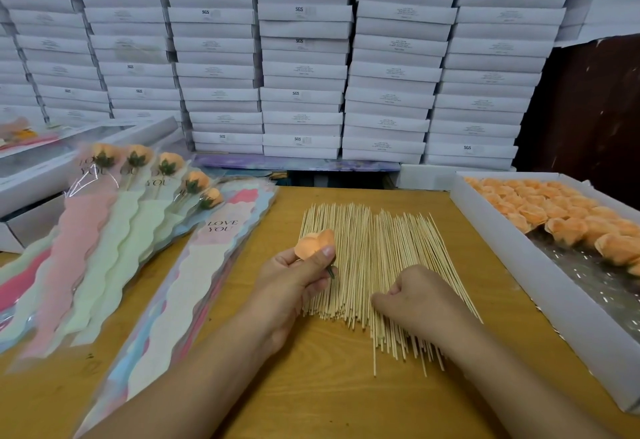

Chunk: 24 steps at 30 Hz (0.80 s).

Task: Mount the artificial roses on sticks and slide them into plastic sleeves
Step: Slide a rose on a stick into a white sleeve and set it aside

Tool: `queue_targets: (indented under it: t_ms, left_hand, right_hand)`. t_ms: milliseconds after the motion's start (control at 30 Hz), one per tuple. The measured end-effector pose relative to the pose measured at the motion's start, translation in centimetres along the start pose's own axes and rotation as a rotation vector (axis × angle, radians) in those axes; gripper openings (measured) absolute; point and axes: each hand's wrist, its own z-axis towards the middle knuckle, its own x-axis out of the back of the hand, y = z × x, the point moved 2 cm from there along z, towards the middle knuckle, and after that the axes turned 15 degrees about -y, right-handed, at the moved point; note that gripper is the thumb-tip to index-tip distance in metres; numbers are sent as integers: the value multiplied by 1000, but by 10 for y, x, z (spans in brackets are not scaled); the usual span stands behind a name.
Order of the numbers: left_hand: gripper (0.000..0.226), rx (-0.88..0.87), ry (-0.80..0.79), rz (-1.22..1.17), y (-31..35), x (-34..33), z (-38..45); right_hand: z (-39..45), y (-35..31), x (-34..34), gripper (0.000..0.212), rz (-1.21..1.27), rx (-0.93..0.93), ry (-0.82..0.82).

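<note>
Skewers (377,265) fanned mid-table (311,397). Your left hand (294,282) grips an orange rose head (313,242) at their left edge. Your right hand (412,296) rests curled on them; grasp unclear. Rose tray (540,279) right, sleeves (194,282) left.

Matt wooden sticks (377,265), glossy plastic sleeves (194,286), wood-grain table (311,397)

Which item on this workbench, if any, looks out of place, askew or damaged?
Nothing looks damaged. Only the sticks are slightly untidy: a few poke out of the pile's near edge, beside the right hand.
</note>
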Motion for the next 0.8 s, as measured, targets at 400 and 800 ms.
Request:
queue_targets:
  t_ms: [400, 800]
  left_hand:
    - [50, 22, -15, -97, 7, 5, 1]
    - [49, 15, -24, -251, 19, 17, 4]
  right_hand:
    - [-14, 12, 28, 46, 243, 79, -4]
    - [-40, 51, 72, 15, 337, 120, 58]
